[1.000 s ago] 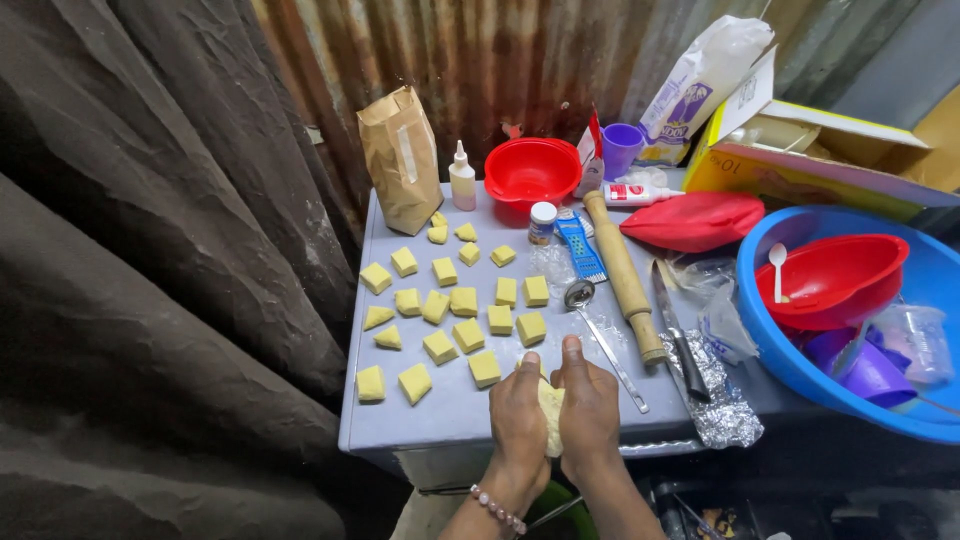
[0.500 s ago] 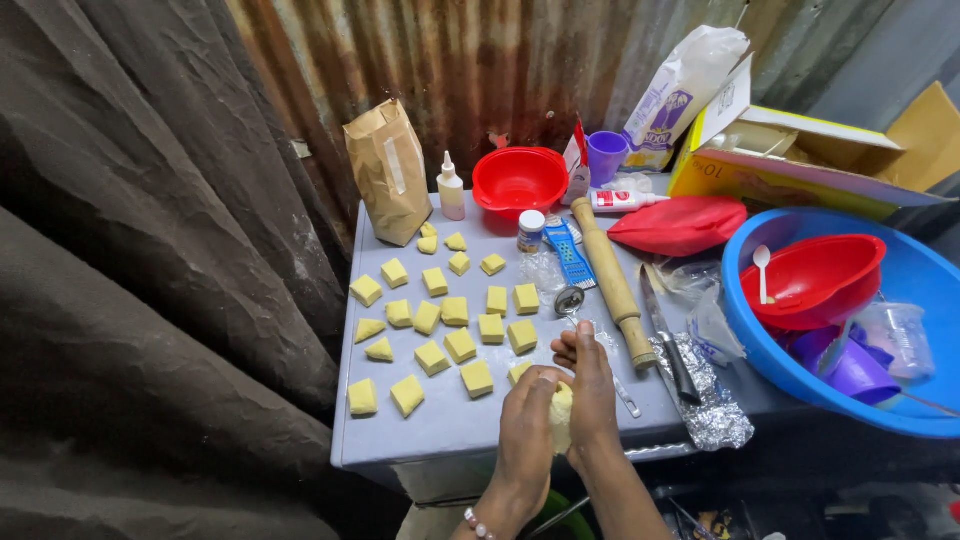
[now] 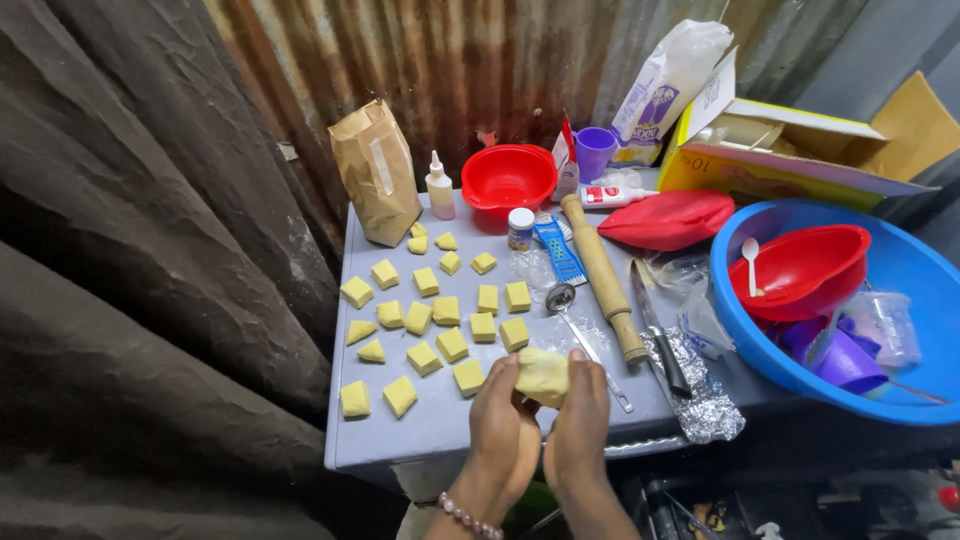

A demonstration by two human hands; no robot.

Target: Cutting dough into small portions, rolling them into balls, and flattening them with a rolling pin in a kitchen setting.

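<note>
Dough lump [image 3: 543, 376] sat pinched btwn left hand [image 3: 502, 432] & right hand [image 3: 577, 428], both closed on it, over table [image 3: 440, 425] front edge. Vs 0.5 s ago: lump showed more, raised above fingers. Cut dough squares [image 3: 450, 312] lay beyond.

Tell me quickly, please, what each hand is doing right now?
Left hand: closed around the yellow dough piece.
Right hand: closed on the same dough piece, pressing it from the other side.
</note>
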